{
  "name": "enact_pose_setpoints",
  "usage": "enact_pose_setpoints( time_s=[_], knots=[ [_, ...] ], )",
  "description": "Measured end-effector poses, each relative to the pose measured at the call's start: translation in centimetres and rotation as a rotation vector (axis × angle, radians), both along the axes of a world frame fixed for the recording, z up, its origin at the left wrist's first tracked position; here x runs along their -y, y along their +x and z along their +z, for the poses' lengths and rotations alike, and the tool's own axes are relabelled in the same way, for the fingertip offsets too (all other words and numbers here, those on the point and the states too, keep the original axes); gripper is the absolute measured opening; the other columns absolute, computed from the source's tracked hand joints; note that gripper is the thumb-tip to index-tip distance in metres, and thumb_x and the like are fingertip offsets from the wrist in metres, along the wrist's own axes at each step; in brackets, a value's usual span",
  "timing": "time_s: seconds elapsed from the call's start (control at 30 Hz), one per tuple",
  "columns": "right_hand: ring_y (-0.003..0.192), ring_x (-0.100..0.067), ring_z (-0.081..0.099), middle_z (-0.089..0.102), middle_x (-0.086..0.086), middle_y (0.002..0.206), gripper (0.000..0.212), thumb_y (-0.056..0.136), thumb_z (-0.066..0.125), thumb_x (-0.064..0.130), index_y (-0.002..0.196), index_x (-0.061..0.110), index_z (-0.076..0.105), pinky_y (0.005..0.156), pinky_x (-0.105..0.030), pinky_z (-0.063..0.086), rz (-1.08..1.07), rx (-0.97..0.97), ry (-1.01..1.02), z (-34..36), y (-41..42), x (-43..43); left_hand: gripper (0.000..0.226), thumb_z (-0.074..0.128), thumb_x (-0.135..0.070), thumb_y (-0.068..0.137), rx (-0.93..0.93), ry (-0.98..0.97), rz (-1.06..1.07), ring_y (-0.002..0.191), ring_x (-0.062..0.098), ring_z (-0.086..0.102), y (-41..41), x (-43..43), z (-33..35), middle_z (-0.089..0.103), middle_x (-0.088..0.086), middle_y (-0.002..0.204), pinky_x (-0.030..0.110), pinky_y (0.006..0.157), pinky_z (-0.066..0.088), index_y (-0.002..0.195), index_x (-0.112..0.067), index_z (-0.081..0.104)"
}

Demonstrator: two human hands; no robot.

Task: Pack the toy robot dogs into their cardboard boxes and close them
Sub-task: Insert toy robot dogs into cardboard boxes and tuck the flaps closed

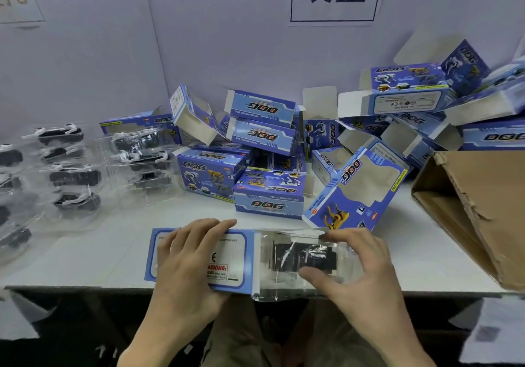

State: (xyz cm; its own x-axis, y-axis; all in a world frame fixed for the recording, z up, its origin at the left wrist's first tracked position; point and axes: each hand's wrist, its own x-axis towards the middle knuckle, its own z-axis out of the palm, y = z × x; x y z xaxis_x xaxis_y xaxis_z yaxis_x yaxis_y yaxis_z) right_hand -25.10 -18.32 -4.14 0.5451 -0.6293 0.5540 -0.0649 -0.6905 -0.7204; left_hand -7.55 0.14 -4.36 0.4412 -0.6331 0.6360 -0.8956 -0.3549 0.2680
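At the front edge of the table [85, 253], the left hand [187, 261] gripped a blue box [241, 258] marked "WARNING:" and CE; the right hand [363, 275] clasped a clear-wrapped black toy dog [301, 256] half inside it. Boxes [268, 196] behind read "DOG".

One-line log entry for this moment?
left hand holds box | right hand grips clear tray with toy dog | tray partly inserted

Box [240, 253] lies at counter [113, 253] front edge. Toy dog [304, 257] in its tray [270, 288] sticks out of the box's right end. Pile of boxes [267, 193] behind. Trays of dogs [74, 176] left, carton [477, 207] right.
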Motion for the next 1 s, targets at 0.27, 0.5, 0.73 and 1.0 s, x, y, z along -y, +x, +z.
enact_pose_setpoints(
  time_s=[0.27,0.5,0.73,1.0],
  knots=[
    [0.105,-0.005,0.045,0.053,0.027,0.104,0.048,0.058,0.064,0.072,0.098,0.046,0.055,0.080,-0.014,0.037,-0.162,0.045,-0.067,-0.8,0.7,-0.3,0.097,0.089,-0.035,0.050,0.005,0.066,0.033,0.123,0.014,0.045,-0.9,0.7,0.2,0.053,-0.012,0.131,0.037,0.106,0.023,0.137,-0.036,0.045],
    [0.114,-0.002,0.053,0.054,0.018,0.111,0.051,0.062,0.084,0.045,0.105,0.039,0.058,0.087,-0.006,0.040,-0.102,0.106,0.000,0.0,0.2,-0.5,0.103,0.093,-0.035,0.048,0.033,0.105,0.077,0.124,0.017,0.043,-0.6,0.4,0.3,0.051,-0.010,0.130,0.054,0.113,0.024,0.138,-0.036,0.043],
    [0.104,-0.003,0.054,0.057,0.019,0.103,0.042,0.066,0.090,0.024,0.097,0.032,0.063,0.083,-0.012,0.042,-0.128,0.049,-0.076,-0.3,0.7,-2.2,0.117,0.092,-0.041,0.044,0.104,0.218,0.079,0.117,0.021,0.045,-2.2,1.5,0.1,0.052,-0.006,0.120,0.066,0.109,0.028,0.147,-0.041,0.036],
    [0.119,-0.015,0.060,0.067,0.001,0.114,0.023,0.087,0.060,0.010,0.102,0.025,0.067,0.091,-0.013,0.047,0.190,0.459,0.309,0.9,-0.1,-1.6,0.096,0.087,-0.042,0.053,-0.023,-0.034,0.107,0.115,0.021,0.048,-1.7,1.6,0.0,0.054,-0.008,0.120,0.058,0.112,0.025,0.139,-0.043,0.045]
  ],
)
